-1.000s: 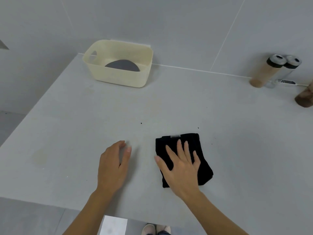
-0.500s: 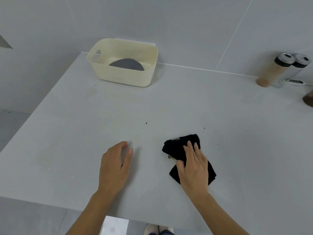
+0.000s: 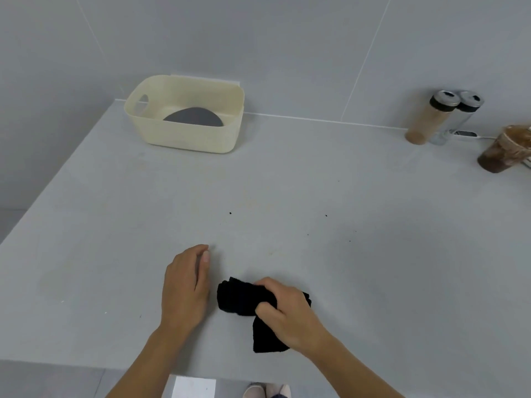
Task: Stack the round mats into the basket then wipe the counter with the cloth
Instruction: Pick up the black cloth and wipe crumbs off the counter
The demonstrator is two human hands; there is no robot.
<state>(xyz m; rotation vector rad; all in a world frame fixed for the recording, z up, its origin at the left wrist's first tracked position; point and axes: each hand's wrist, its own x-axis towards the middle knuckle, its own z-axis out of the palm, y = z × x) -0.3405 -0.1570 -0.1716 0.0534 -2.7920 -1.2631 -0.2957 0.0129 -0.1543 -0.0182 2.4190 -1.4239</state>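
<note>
Black cloth [image 3: 242, 300] is lying bunched near the front edge of the grey counter [image 3: 344, 196], with the right hand [image 3: 287, 314] closing its fingers around it. Left hand [image 3: 185, 285] is resting palm down just beside the cloth, fingers pressed together. Grey round mats [image 3: 193, 117] are lying inside the cream basket [image 3: 189, 133] at the counter's back left corner; spice jars [image 3: 442, 116] are standing at the back right edge.

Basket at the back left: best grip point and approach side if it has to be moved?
Take the basket by the cut-out handle in its left end wall, coming from the left. The walls look smooth and flared, so that slot is probably the only firm purchase. The round mat inside lies low, clear of the rim.
</note>
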